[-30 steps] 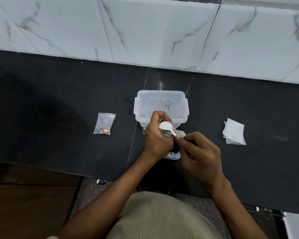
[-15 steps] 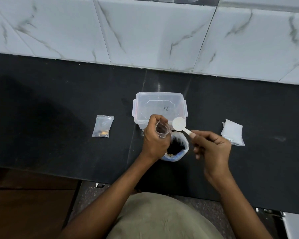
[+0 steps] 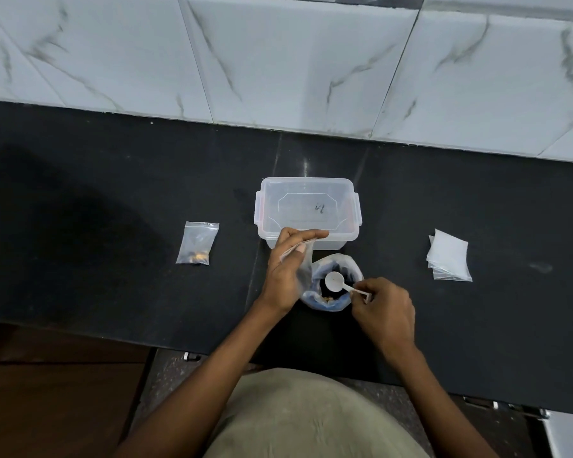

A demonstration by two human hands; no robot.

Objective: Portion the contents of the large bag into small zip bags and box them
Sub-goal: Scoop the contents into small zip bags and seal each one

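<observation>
Scooping is the step judged to be in hand. Only the head view is given, and it looks down on a dark bench backed by marbled wall tiles.

At the centre of the bench the large bag stands with its mouth rolled open, dark contents with a few pale bits being visible inside. A white scoop is held over that mouth, its bowl facing up and seemingly empty; its handle is pinched by the right hand, whose fingers are curled round it at about 4 o'clock from the bag. A small zip bag is gripped at its top edge by the left hand, just beside the large bag at 9 o'clock, and hangs down. Whether its mouth is spread cannot be told.

A clear lidded box sits directly behind the large bag at 12 o'clock, touching or nearly touching it. One filled small bag lies well apart at 9 o'clock, and a stack of unused zip bags lies well apart at 3 o'clock.

Next, the scoop would have to be dipped and loaded, then tipped into the held bag, whose mouth must be kept open. Sealing and boxing are not yet done.
</observation>
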